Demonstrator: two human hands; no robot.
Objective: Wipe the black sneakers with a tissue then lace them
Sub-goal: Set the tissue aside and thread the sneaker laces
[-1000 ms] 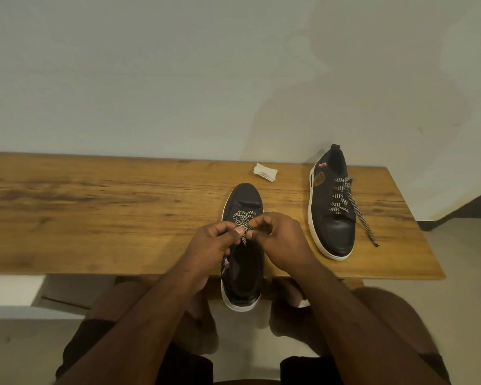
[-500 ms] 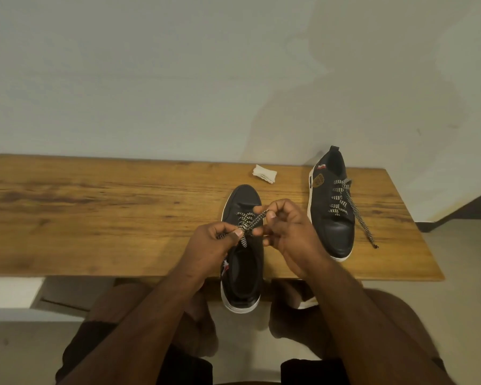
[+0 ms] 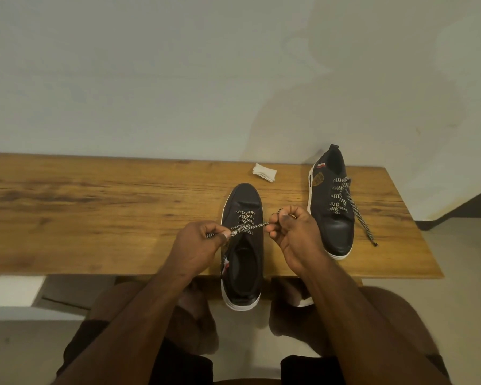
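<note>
Left hand (image 3: pixel 199 243): fingers curled, thumb and forefinger pinching one end of the checked lace (image 3: pixel 243 227), a short tip showing past the knuckles. Right hand (image 3: pixel 292 234): fingers curled, pinching the other end of the same lace just beside the near sneaker (image 3: pixel 243 245); a tip of lace shows above the forefinger. The lace runs taut between the two hands and crosses over the sneaker's upper eyelets.

Two black sneakers with white soles counted. The near one lies toe away from the person, its heel overhanging the front edge of the wooden table (image 3: pixel 95 212). A small red and white mark shows on its left side; partly hidden by the left hand, not legible. The eyelets nearest the opening are covered by the lace crossing and cannot be made out.

The far sneaker (image 3: pixel 331 207) lies to the right, well apart from the hands, toe toward the person, laced, one loose lace end trailing onto the table to its right. It carries a brown shield-shaped badge and a red and white stripe near the heel; no lettering readable.

One folded white tissue (image 3: pixel 265 172) lies near the table's back edge, between the two sneakers and touching neither.

Under the table, the person's knees are in shadow and indistinct. A plain wall (image 3: pixel 178 79) stands behind.
</note>
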